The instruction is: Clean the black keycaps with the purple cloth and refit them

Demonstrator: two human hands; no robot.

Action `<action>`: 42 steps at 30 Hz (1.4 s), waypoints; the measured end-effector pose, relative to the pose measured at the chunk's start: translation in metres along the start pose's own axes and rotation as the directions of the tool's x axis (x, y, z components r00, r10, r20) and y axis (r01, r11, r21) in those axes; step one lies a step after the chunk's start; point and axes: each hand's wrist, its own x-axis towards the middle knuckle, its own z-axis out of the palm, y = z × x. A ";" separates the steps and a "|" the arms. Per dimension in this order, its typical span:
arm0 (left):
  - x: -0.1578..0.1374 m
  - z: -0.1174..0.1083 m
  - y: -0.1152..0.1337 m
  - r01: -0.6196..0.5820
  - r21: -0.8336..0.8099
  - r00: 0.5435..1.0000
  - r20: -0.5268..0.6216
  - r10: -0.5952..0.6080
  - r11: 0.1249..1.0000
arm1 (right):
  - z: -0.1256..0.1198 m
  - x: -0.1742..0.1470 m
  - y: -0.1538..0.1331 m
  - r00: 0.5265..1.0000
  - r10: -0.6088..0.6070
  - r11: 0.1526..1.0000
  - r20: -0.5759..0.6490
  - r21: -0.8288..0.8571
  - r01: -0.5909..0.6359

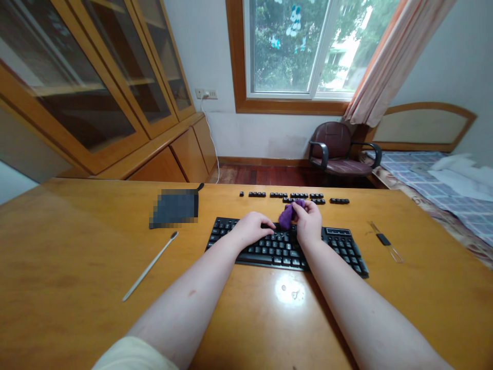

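A black keyboard (269,252) lies on the wooden table in front of me. My left hand (252,229) rests on its left-middle part, thumb and index finger stretched out and apart near the upper rows. Above the keyboard's upper edge, my right hand (309,223) pinches a bunched purple cloth (287,218), part of which hangs down toward the keys. Behind the keyboard, several loose black keycaps (257,195) stand lined up in short groups. Some keys beneath my hands and the cloth are hidden.
A thin pale-handled brush (150,266) and a dark, blurred-out pouch (175,208) lie on the left. On the right is a wire keycap puller (384,239). Beyond the table (77,231) stand a glass-door cabinet (100,82), an armchair (341,154) and a bed (419,169).
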 end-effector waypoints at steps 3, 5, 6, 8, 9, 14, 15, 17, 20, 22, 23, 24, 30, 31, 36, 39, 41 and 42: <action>-0.001 -0.001 0.000 -0.027 -0.021 1.000 0.010 0.027 0.999 | -0.001 0.001 0.003 1.000 -0.007 1.000 0.007 0.011 0.007; -0.002 -0.002 0.001 -0.039 -0.047 0.999 0.009 0.039 0.998 | -0.001 0.002 0.005 1.000 -0.013 1.000 0.007 0.014 0.013; -0.002 -0.003 0.001 -0.041 -0.056 0.999 0.007 0.041 0.998 | -0.001 0.002 0.006 1.000 -0.013 1.000 0.008 0.013 0.013; -0.002 -0.004 0.002 -0.043 -0.052 0.999 0.003 0.043 0.998 | -0.001 0.002 0.006 1.000 -0.008 1.000 0.019 0.006 0.008; -0.002 -0.004 0.002 -0.040 -0.040 0.999 0.001 0.041 0.998 | -0.001 0.002 0.006 1.000 -0.006 1.000 0.026 0.003 0.006; -0.002 -0.005 0.003 -0.005 -0.015 1.000 -0.003 0.005 1.000 | -0.002 0.002 0.006 1.000 -0.003 1.000 0.024 -0.011 0.003; -0.002 -0.006 0.003 -0.002 -0.019 1.000 -0.001 0.002 1.000 | -0.002 0.003 0.007 1.000 0.001 1.000 0.028 -0.013 -0.001; -0.003 -0.005 0.004 0.001 -0.026 1.000 0.000 -0.001 1.000 | -0.003 0.004 0.008 0.999 0.008 1.000 0.044 -0.008 -0.008; -0.003 -0.004 0.003 0.028 -0.046 0.999 -0.018 -0.029 0.999 | -0.003 0.004 0.009 0.999 0.001 1.000 0.051 0.001 -0.001; -0.003 -0.003 0.003 0.048 -0.074 0.998 -0.027 -0.050 0.996 | -0.003 0.004 0.008 0.999 -0.007 1.000 0.047 0.002 0.006; -0.002 -0.002 0.002 0.053 -0.091 0.998 -0.026 -0.055 0.994 | -0.003 0.004 0.008 0.999 -0.008 1.000 0.046 0.002 0.008; -0.002 -0.002 0.002 0.054 -0.109 0.998 -0.020 -0.057 0.993 | -0.002 0.004 0.007 0.999 -0.008 1.000 0.046 0.003 0.008; -0.003 -0.002 0.004 0.048 -0.180 0.999 -0.009 -0.051 0.982 | -0.002 0.003 0.006 0.999 0.002 1.000 0.048 -0.001 -0.002; -0.003 -0.002 0.004 0.048 -0.183 0.999 -0.013 -0.051 0.982 | -0.002 0.003 0.006 0.999 0.004 1.000 0.048 0.000 -0.004; -0.003 -0.001 0.003 0.073 -0.175 0.997 -0.020 -0.077 0.982 | -0.001 0.002 0.004 0.999 0.008 1.000 0.036 0.002 -0.008; -0.003 -0.003 0.003 0.059 -0.170 0.998 -0.011 -0.062 0.984 | 0.000 0.001 0.002 0.999 0.016 1.000 0.033 0.004 -0.016; -0.004 -0.004 0.005 0.042 -0.163 0.999 -0.004 -0.043 0.986 | 0.000 0.001 0.001 0.999 0.022 1.000 0.036 0.003 -0.022; -0.004 -0.005 0.006 0.037 -0.157 0.999 0.000 -0.037 0.987 | 0.000 0.001 0.001 0.999 0.023 1.000 0.037 0.003 -0.023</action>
